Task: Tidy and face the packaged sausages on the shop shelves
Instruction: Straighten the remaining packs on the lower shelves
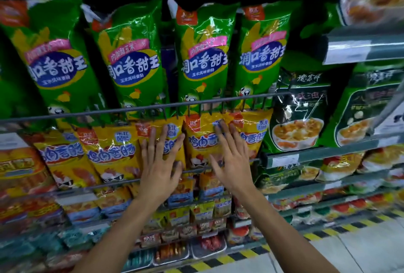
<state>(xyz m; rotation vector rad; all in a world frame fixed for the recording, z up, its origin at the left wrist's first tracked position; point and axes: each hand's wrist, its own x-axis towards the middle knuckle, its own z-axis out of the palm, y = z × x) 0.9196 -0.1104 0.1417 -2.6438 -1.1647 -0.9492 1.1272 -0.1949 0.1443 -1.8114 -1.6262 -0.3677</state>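
Fingers (172, 139) of my left hand (159, 163) are spread straight and flat against a yellow sausage pack (161, 132); my right hand (229, 159) lies the same way on the neighbouring yellow pack (201, 139), neither gripping anything. Both packs stand in the middle shelf row behind a wire rail (122, 182). I judge this row nearly faced: the yellow fronts point outward, though they lean and overlap. Green packs (131, 54) above hang upright, reading 润口香甜王 and 玉米风味香肠. Yellow labels show 鸡肉香肠 and 东北风味. Lower shelves (175, 218) look jumbled and, I reckon, remain to be done.
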